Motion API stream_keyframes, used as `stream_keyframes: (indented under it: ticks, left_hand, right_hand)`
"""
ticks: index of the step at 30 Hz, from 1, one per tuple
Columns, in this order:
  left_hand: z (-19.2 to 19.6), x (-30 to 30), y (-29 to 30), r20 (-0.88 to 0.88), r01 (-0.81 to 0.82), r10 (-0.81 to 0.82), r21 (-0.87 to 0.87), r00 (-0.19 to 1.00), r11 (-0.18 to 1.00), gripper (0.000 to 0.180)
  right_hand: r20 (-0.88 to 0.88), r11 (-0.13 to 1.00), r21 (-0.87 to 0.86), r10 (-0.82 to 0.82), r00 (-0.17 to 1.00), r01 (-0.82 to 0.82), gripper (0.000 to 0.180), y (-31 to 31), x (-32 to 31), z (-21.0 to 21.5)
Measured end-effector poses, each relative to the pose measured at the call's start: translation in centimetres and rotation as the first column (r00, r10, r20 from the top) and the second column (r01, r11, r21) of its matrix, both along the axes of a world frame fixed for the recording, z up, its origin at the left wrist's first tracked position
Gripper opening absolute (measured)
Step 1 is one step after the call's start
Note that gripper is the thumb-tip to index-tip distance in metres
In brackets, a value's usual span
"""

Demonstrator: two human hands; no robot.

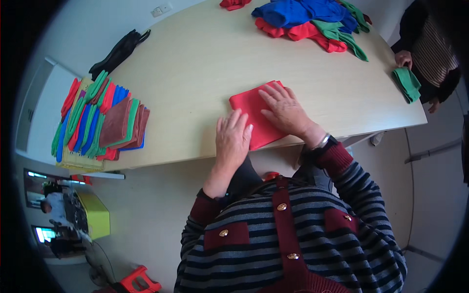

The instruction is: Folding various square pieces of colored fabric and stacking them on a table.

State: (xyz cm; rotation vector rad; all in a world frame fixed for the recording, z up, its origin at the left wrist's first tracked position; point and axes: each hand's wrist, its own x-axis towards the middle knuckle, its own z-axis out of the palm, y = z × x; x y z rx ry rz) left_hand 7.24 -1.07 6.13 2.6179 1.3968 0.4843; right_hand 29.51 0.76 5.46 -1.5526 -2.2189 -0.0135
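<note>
Resting on the red folded cloth [254,117], the right hand [286,113] is spread flat, fingers extended, gripping nothing, as I see from here. The left hand [230,141] is also unclenched, with its fingertips at the cloth's left side; how firmly they press, I cannot tell. The cloth lies before the person, close to the near edge of the table [185,93]. I think that a pull toward the body could slip its near corner over this edge, and uneven pressure from the two hands could shift the layers or make a wrinkle. Its outline is almost square, so the long axis is uncertain; it seems to run away from the person, the far end leaning to the left. Farther away, folded cloths [115,122] fill a yellow basket at left, and loose garments [303,14] are heaped on the far side.
</note>
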Motion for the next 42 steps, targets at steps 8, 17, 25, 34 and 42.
stream_keyframes:
  ticks: [8, 17, 25, 34, 42]
  left_hand:
    - [-2.8, 2.8, 5.5, 0.028, -0.046, 0.046, 0.011, 0.999, 0.999, 0.067]
    - [-1.6, 3.3, 3.5, -0.098, 0.002, 0.004, 0.057, 0.995, 0.998, 0.071]
    - [-1.8, 2.8, 1.8, -0.109, 0.024, -0.024, -0.007, 0.994, 1.0, 0.072]
    - [-2.4, 3.1, 1.7, -0.091, 0.004, -0.004, -0.003, 0.996, 1.0, 0.073]
    - [-2.8, 2.9, 1.9, -0.08, 0.006, -0.006, 0.002, 0.997, 1.0, 0.073]
  right_hand:
    - [0.018, 0.998, -0.006, -0.068, 0.998, 0.068, 0.066, 2.1, -0.3, -2.7]
    - [-0.019, 0.992, -0.052, -0.12, 0.993, 0.119, 0.068, 1.2, 0.4, -2.0]
    - [-0.04, 0.992, -0.078, -0.099, 0.994, 0.096, 0.063, -2.3, 0.4, -1.6]
    - [-0.054, 0.992, -0.107, -0.068, 0.996, 0.062, 0.063, -2.6, 0.9, -1.1]
    - [-0.065, 0.994, -0.103, -0.051, 0.997, 0.044, 0.061, -2.6, 1.2, -1.0]
